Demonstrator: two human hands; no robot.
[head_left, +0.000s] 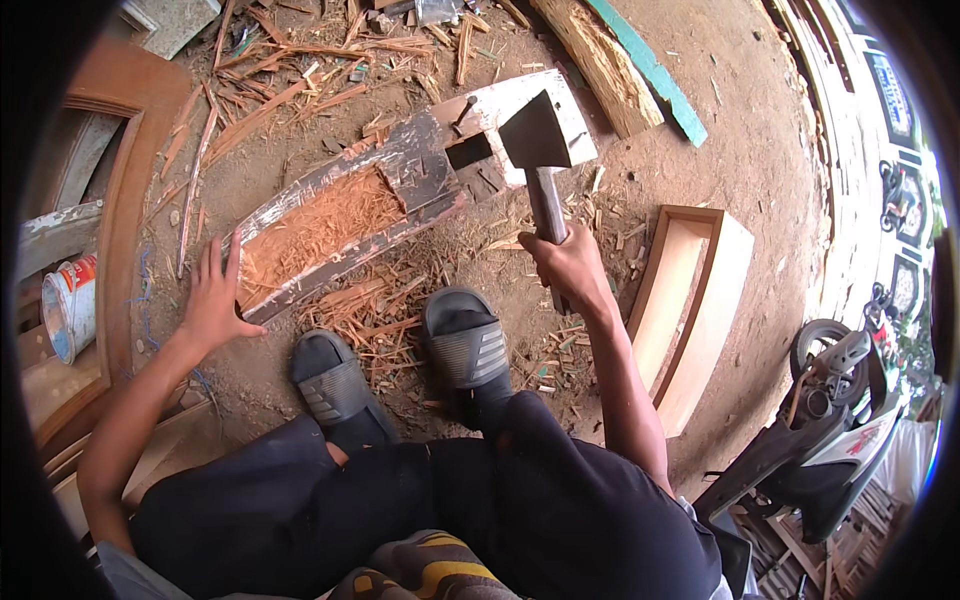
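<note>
My right hand (pixel 572 266) is wrapped round the wooden handle of a hatchet (pixel 538 135), whose broad, flared dark head is raised above the far end of a thick wooden beam (pixel 415 155). The beam lies slantwise on the ground. Dark worn paint covers its middle, and its far end is whitish with a square hole and a dark peg standing up. A long patch of its top is hewn to rough reddish wood (pixel 325 225). At the beam's near left end, my left hand (pixel 212 300) rests with fingers and thumb spread along the end.
Wood chips (pixel 375 325) litter the dirt around my sandals (pixel 465 340). A pale wooden frame (pixel 705 300) lies right. A rough log (pixel 600 70) and green strip (pixel 650 70) lie beyond. Left are a brown panelled frame (pixel 145 90) and a paint bucket (pixel 70 310). A motorbike (pixel 830 430) stands right.
</note>
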